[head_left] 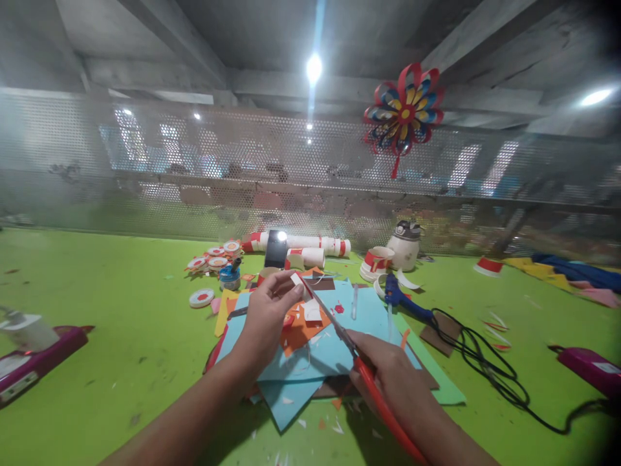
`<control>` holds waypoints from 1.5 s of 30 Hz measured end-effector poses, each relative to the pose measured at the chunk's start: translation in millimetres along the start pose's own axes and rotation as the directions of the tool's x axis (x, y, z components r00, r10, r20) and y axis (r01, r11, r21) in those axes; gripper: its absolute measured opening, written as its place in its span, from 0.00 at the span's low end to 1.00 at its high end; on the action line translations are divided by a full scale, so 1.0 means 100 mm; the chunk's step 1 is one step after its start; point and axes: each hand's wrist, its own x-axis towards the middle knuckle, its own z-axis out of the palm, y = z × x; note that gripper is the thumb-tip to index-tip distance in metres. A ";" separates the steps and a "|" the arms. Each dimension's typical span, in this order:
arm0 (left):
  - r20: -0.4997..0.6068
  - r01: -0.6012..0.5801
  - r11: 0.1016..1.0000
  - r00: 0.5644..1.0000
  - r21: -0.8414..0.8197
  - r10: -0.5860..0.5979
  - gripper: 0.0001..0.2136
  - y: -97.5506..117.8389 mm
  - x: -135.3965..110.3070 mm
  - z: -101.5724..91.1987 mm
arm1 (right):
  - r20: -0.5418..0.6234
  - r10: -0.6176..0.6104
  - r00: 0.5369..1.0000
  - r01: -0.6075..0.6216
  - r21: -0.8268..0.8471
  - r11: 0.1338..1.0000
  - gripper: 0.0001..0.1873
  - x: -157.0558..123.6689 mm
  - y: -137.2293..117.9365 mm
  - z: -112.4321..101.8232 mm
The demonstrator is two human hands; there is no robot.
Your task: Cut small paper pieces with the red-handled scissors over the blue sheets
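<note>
My left hand pinches a small white-and-red paper piece between thumb and fingers. My right hand is wrapped round red-handled scissors, whose blades point up and left to that piece. Whether the blades are fully closed, I cannot tell. Below the hands lie stacked sheets of light blue paper, with an orange sheet and small scraps on top. A white paper scrap rests under the blades, and a small red cut-out lies to their right.
Behind the paper stand a phone with its light on, white-and-red tubes, and a blue-labelled jar. To the right, a blue glue gun trails a black cable. A purple power strip sits at left.
</note>
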 end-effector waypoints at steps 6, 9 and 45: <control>-0.017 -0.012 0.999 1.000 0.036 0.012 0.15 0.00 0.00 0.00 | -0.002 -0.014 1.000 0.014 -0.005 1.000 0.24 -0.01 -0.01 0.00; -0.017 -0.008 0.999 1.000 0.039 0.008 0.15 0.00 -0.01 0.00 | -0.002 -0.008 1.000 0.008 -0.010 1.000 0.23 -0.02 -0.03 -0.02; -0.011 0.090 0.987 0.996 -0.133 -0.093 0.14 0.08 0.00 0.04 | 0.015 0.018 1.000 -0.017 -0.058 0.998 0.18 0.00 -0.02 -0.05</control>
